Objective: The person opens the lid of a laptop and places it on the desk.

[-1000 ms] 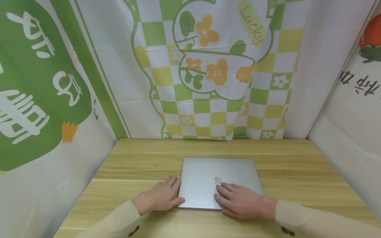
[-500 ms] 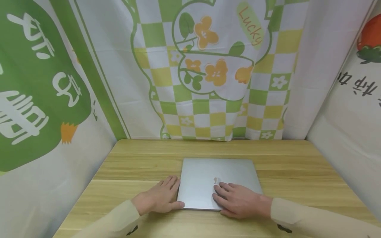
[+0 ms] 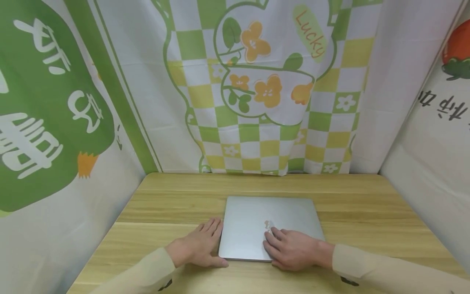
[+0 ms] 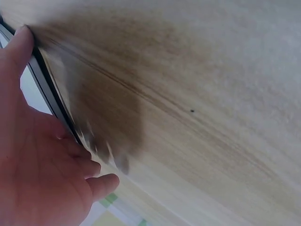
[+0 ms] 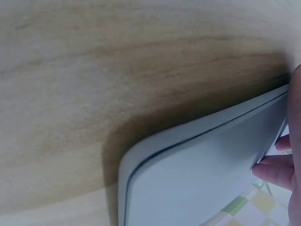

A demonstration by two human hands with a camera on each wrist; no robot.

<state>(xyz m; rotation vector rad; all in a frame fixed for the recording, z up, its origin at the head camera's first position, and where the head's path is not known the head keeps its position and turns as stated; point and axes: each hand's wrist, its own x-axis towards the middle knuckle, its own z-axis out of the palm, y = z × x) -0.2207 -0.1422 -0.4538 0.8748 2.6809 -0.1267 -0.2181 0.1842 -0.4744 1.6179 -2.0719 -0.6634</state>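
Note:
A closed silver laptop (image 3: 244, 228) lies flat on the wooden table, a small emblem in the middle of its lid. At its left edge rests my left hand (image 3: 198, 247), fingers extended and thumb by the front left corner. The left wrist view has the thumb touching the laptop's dark side edge (image 4: 49, 89). My right hand (image 3: 297, 250) rests on the lid's front part, fingers slightly bent and fingertips near the emblem. In the right wrist view, fingertips touch the laptop lid (image 5: 188, 183), and the thumb side is at the front edge, partly out of frame.
The wooden table (image 3: 165, 204) extends around the laptop on all sides. Behind it hangs a green, yellow and white checked curtain (image 3: 249, 134). Printed cloth walls, a left one (image 3: 121, 179) and a right one (image 3: 429, 163), border the table.
My right hand's fingers have bent a little more on the lid. My left thumb has slipped slightly down at the front left corner. The laptop stays closed.

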